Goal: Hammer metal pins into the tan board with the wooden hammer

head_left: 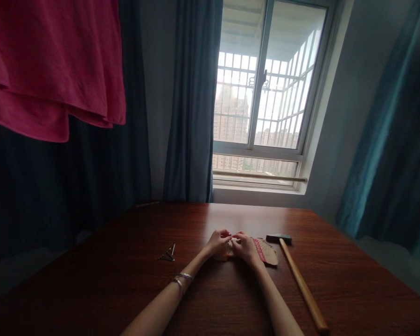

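Note:
A flat tan piece point(269, 254) with a red patterned band and a rounded end, much like an insole, lies on the table under my hands. My left hand point(218, 241) is closed in a pinch over its left part, with bracelets point(181, 278) on that wrist. Close beside it, my right hand point(245, 247) is also pinched and covers the middle of the piece. The fingertips nearly meet; whatever small thing is between them is too small to make out. To the right lies a hammer point(298, 275) with a dark head and wooden handle.
Several thin metal pieces, like nails point(168, 253), lie left of my hands on the brown wooden table point(126, 275). A pink cloth point(56, 70) hangs at upper left. Behind the table are blue curtains point(194, 102) and a barred window point(259, 93).

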A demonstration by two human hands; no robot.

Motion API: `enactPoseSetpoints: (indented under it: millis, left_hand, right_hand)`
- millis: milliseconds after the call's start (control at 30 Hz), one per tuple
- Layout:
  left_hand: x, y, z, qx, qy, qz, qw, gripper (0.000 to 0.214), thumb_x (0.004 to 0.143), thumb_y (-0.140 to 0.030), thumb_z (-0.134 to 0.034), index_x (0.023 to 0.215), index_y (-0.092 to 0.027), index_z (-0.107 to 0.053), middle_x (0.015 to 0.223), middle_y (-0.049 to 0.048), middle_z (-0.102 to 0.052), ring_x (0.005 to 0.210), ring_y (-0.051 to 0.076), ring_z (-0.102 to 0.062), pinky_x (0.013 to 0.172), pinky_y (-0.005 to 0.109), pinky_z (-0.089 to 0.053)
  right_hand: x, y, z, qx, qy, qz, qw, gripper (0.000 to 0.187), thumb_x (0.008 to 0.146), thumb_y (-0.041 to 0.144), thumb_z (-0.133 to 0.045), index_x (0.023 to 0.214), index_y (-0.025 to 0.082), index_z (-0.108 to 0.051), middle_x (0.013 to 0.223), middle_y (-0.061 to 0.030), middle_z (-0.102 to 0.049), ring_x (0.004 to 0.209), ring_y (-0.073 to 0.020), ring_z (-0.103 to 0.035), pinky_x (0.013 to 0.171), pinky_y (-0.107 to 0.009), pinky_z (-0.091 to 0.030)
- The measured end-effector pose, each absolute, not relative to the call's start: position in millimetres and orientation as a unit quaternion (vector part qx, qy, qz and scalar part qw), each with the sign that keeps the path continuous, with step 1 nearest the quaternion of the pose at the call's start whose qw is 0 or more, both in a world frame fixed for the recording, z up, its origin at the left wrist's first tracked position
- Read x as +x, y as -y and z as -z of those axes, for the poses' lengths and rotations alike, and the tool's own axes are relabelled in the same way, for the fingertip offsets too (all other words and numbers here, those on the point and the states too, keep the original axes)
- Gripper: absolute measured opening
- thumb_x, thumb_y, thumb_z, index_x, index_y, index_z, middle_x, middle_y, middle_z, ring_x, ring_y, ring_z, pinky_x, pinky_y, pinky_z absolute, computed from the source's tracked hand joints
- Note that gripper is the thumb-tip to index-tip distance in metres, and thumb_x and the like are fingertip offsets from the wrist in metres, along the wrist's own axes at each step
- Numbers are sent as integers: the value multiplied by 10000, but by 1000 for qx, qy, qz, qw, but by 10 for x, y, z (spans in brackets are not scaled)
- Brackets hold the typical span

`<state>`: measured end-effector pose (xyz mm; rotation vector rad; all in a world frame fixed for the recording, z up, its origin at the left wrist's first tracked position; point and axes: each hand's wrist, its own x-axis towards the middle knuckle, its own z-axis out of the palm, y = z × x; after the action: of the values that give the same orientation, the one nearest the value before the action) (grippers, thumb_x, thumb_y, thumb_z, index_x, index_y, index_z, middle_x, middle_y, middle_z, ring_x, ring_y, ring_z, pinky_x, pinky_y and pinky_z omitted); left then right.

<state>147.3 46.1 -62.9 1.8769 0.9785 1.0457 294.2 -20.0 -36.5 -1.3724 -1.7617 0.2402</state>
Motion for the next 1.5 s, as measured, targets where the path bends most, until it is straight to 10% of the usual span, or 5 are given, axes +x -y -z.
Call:
enactPoseSetpoints:
  millis: [267, 700, 1000, 1133, 1500]
  left_hand:
    - [1483, -423, 602, 732, -401, -415, 362, 204, 657, -321, -601, 734, -140, -654, 739, 41, -669, 701, 159, -597, 669, 249, -452]
    - [1476, -434, 631, 738, -385, -423, 358, 203, 672, -307, -588, 746, -129, -653, 748, 48, -668, 710, 160, -602, 682, 253, -454]
    - [1486, -447, 665, 741, -392, -421, 347, 194, 680, -299, -585, 745, -128, -649, 746, 42, -666, 723, 155, -602, 698, 241, -455]
    - [1482, -426, 642, 744, -395, -420, 338, 184, 682, -291, -585, 738, -128, -651, 736, 40, -661, 727, 154, -598, 700, 240, -453]
    - [1468, -446, 668, 741, -388, -420, 353, 207, 684, -300, -594, 756, -117, -660, 780, 54, -667, 750, 158, -605, 697, 241, -455]
  right_hand:
    - [3751, 859, 147, -687, 608, 8, 398, 346, 766, 255, -448, 1015, 101, -633, 995, -193, -599, 907, -308, -563, 840, -432, -394]
    - [4035, 1909, 642, -830, 503, 228, 70, 399, 904, 352, -223, 883, 164, -575, 743, -138, -596, 637, -270, -638, 492, -314, -423]
    - [4130, 1831, 289, -766, 502, -184, 357, 336, 836, 453, -333, 904, 197, -538, 685, -58, -643, 616, -195, -630, 517, -259, -431]
    - [3769, 1903, 53, -640, 433, -401, 493, 388, 757, 571, -429, 869, 205, -491, 568, 52, -508, 320, -58, -385, 301, -178, -255]
    - [3129, 1838, -151, -512, 396, -581, 493, 433, 677, 598, -566, 820, 213, -426, 526, 100, -397, 305, 7, -232, 265, -104, -135]
